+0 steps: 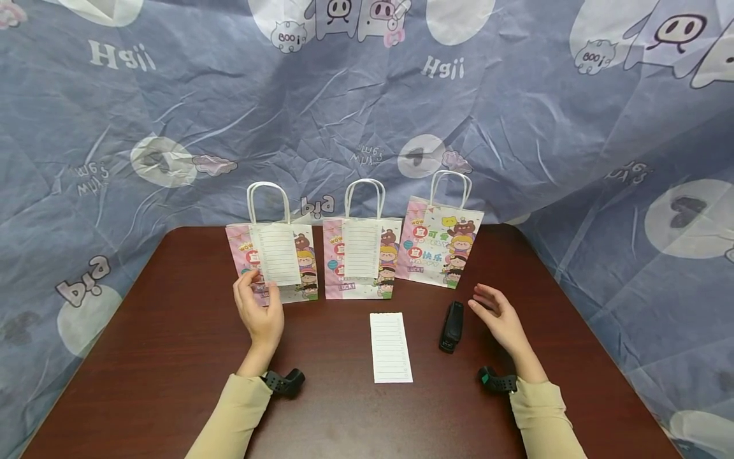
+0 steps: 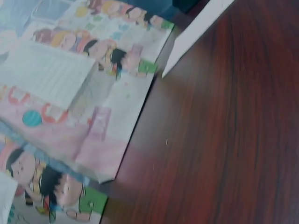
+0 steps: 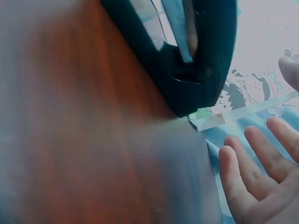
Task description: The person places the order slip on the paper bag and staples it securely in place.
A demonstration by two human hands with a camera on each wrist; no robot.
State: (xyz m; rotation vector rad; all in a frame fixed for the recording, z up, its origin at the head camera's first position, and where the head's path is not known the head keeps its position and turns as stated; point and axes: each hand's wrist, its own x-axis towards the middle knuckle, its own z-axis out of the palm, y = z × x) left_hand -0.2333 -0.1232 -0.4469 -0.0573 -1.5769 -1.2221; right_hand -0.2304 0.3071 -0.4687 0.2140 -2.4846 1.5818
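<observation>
Fingers (image 3: 264, 151) of the nearer right hand (image 1: 504, 322), apart and empty, have the black stapler (image 1: 452, 327) just left, long axis roughly fore-and-aft.

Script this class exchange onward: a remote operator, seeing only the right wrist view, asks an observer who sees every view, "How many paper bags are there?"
Observer: Three, side by side: a left bag, a middle bag and a right bag.
Operator: Does each have a lined sheet on its front?
Observer: No, the right bag shows none.
Operator: I see the right hand near the stapler. Where is the left hand?
Observer: By the left bag's lower left part; whether it touches, I can't tell.
</observation>
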